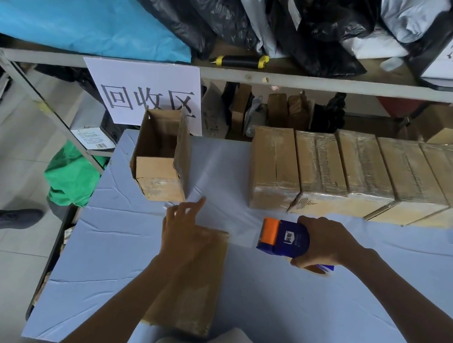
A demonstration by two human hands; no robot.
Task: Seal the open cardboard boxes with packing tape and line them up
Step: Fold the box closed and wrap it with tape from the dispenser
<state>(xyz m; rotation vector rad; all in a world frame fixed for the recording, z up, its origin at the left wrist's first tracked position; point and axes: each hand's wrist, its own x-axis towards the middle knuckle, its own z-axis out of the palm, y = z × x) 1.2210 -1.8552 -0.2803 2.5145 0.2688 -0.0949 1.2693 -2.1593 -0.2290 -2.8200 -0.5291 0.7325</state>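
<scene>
1. Head view: a closed cardboard box (193, 279) lies lengthwise on the table (316, 312) right in front of the person, its long top facing up.
2. The left hand (183, 229) hovers over the far end of this box with its fingers spread and relaxed; a strip of clear tape seems to run from its fingertips toward the right, though it is hard to make out.
3. The right hand (325, 246) grips a blue tape dispenser (285, 238) with an orange front, held just right of the box's far end and just above the table.
4. An open box (162, 154) stands further back on the left, its flaps up and its inside showing.
5. A row of five sealed boxes (363, 175) sits side by side at the far right of the table, touching one another, with glossy tape over their tops.
6. Behind the table a white paper sign (146, 91) hangs from a shelf (346, 83).
7. On that shelf lie a black-and-yellow knife (241, 61), black bags (212, 5) and a blue sheet (75, 16).
8. A green bag (70, 176) lies on the floor to the left of the table.
</scene>
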